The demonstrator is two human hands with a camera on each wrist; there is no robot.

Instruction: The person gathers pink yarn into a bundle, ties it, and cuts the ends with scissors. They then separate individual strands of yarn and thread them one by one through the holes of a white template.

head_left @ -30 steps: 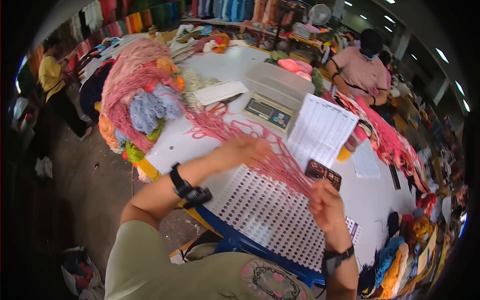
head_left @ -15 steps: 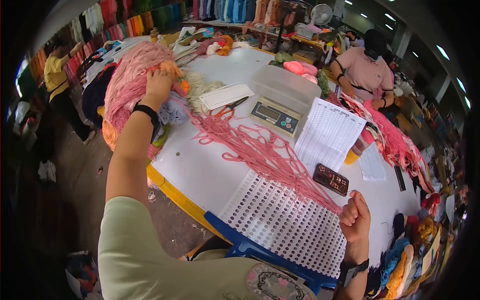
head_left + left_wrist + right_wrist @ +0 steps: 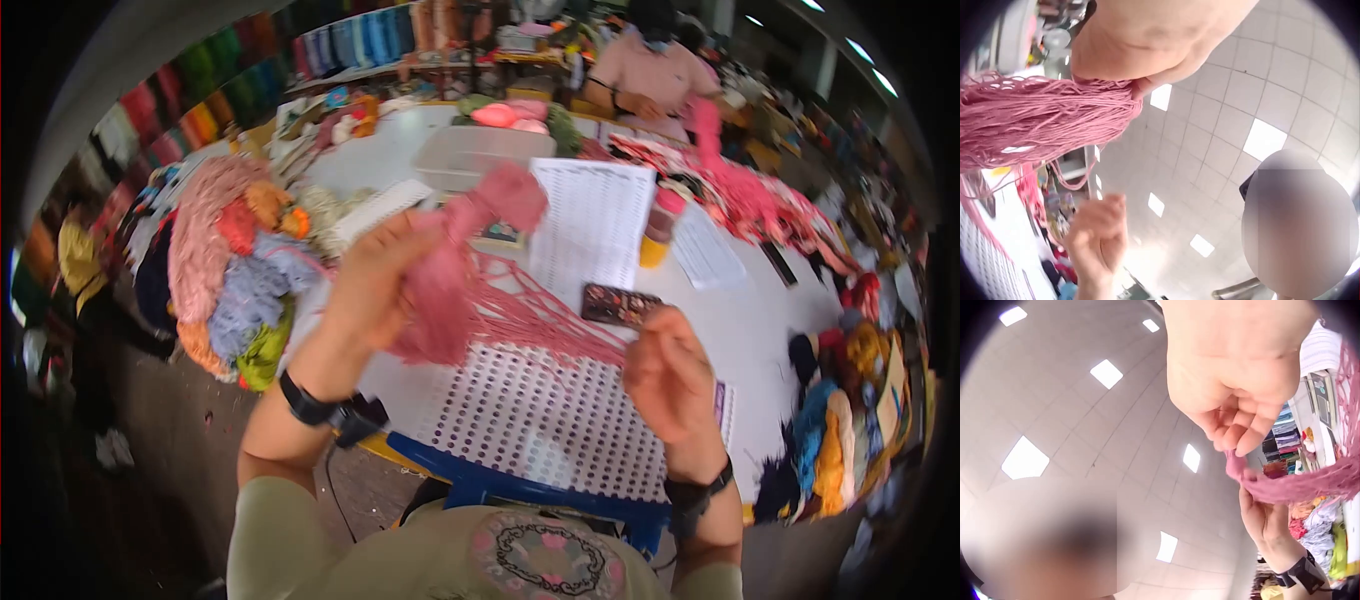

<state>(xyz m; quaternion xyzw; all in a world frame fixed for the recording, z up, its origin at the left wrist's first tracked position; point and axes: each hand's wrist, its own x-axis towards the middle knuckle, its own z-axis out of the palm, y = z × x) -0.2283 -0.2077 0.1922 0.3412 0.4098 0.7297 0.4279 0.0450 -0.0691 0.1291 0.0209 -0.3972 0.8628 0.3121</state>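
In the head view my left hand (image 3: 380, 275) grips a thick hank of pink yarn (image 3: 445, 285), raised above the table. The yarn hangs out below and beyond the fingers. From the left wrist view, the bundled strands (image 3: 1047, 119) run sideways out of the grip, with one loose loop dangling. My right hand (image 3: 672, 375) is raised to the right, fingers curled in towards the thumb. Seen from the right wrist, its fingertips (image 3: 1238, 437) overlap the pink hank behind them; nothing shows inside the curl. Loose pink strands (image 3: 550, 325) lie on the table between the hands.
A white sheet with rows of dark dots (image 3: 530, 430) covers the near table. Beyond are a phone (image 3: 615, 305), a printed list (image 3: 590, 220), a plastic tub (image 3: 485, 155) and jars (image 3: 660, 230). Yarn heaps (image 3: 240, 270) stand left. A person (image 3: 655, 75) works opposite.
My left hand went to the yarn heap on the left, then came back over the table with a pink hank. My right hand stays curled near the strand ends. The head view has shifted.
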